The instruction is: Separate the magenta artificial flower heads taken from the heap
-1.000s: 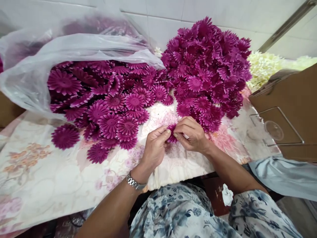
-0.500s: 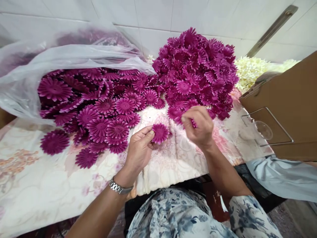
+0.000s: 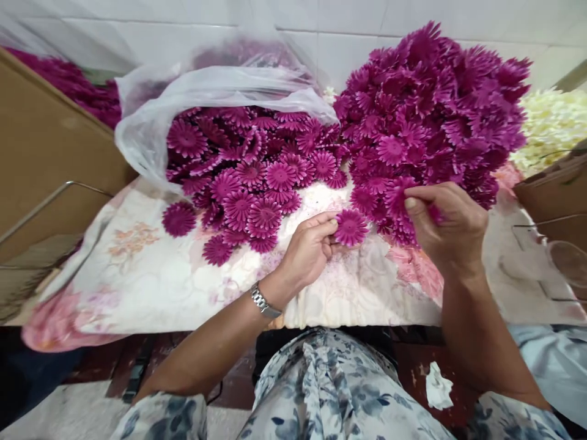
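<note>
Between the thumb and fingers of my left hand [image 3: 312,244] is a purple artificial flower head [image 3: 351,228], flat and many-petalled, face up above the cloth. My right hand [image 3: 452,223] has thumb and forefinger pinched at the front of a tall heap of purple artificial flowers [image 3: 435,110]. Purple petals show right at those fingertips, but I cannot tell whether they are gripped or lie behind. Left of my hands, loose flat flower heads [image 3: 238,208] spill from a clear plastic bag [image 3: 147,137]. One flower head [image 3: 178,219] lies apart from them.
A floral cloth [image 3: 160,293] covers the table. Cardboard boxes stand at the left [image 3: 50,146] and right [image 3: 557,189], with wire frames in front. Pale yellow flowers [image 3: 554,125] lie at the back right, against a tiled wall [image 3: 358,36]. Grey-blue fabric [image 3: 550,354] shows at lower right.
The view has swung left, so things sit further right and the left box appears. My left hand still holds the flower head. My right hand has moved away from it, its fingertips at the heap.
</note>
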`<state>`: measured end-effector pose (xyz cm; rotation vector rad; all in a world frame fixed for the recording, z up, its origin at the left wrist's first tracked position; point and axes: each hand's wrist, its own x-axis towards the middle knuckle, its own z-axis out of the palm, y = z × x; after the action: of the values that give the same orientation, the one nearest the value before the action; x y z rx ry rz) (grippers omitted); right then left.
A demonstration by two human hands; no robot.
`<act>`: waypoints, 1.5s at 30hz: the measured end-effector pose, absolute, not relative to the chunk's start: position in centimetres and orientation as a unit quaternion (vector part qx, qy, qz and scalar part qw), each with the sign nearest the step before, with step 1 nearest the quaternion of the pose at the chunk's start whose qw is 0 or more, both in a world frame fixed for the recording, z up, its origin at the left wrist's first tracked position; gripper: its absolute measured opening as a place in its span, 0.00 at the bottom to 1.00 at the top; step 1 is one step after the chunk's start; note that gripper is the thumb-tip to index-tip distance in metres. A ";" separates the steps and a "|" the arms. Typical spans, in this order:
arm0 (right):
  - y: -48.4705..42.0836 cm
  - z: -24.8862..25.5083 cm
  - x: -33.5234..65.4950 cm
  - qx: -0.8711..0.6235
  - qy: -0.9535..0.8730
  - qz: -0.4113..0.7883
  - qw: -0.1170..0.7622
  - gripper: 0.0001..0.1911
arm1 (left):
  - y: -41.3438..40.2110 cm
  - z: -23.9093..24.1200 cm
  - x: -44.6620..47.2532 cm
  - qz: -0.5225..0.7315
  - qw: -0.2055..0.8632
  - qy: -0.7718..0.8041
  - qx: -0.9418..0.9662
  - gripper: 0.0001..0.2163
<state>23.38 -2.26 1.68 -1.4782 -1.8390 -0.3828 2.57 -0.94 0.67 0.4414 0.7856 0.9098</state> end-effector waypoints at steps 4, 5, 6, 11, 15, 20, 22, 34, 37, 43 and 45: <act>-1.3 0.5 22.9 -0.571 -0.744 -0.170 0.302 0.06 | -0.7 0.5 3.2 0.420 0.798 0.367 0.226 0.05; -1.1 0.0 23.3 -0.583 -0.738 -0.174 0.292 0.06 | -0.6 0.4 3.3 0.423 0.797 0.367 0.226 0.05; -0.9 -0.3 23.7 -0.593 -0.732 -0.174 0.286 0.06 | -0.5 0.3 3.4 0.426 0.795 0.367 0.226 0.05; -1.2 0.1 25.8 -0.606 -0.704 -0.118 0.351 0.06 | 0.0 0.0 3.7 0.433 0.792 0.373 0.216 0.05; -2.1 2.2 25.5 -0.620 -0.645 -0.140 0.424 0.07 | -0.1 -0.3 3.7 0.439 0.793 0.366 0.211 0.05; -2.4 2.0 21.5 -0.499 -0.785 -0.069 0.361 0.04 | -0.6 -0.8 3.6 0.435 0.794 0.362 0.221 0.08; -2.1 0.9 19.8 -0.457 -0.831 -0.045 0.312 0.05 | -0.8 -0.9 3.6 0.432 0.801 0.348 0.225 0.07; -1.8 -1.6 18.8 -0.443 -0.813 0.047 0.375 0.04 | -0.6 -1.7 3.4 0.441 0.774 0.385 0.241 0.07; -1.7 -1.9 18.7 -0.437 -0.816 0.021 0.378 0.03 | -0.6 -1.7 3.4 0.444 0.775 0.378 0.244 0.08; -1.6 -2.3 18.4 -0.417 -0.827 -0.048 0.375 0.03 | -0.5 -1.9 3.4 0.451 0.781 0.350 0.252 0.09; -1.6 -2.3 18.3 -0.412 -0.828 -0.050 0.377 0.03 | -0.5 -2.0 3.5 0.450 0.778 0.359 0.254 0.09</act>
<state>18.34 -1.64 -2.28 -1.0528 -2.1177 -0.1275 3.47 -0.54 -2.03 0.5494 0.7756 0.9722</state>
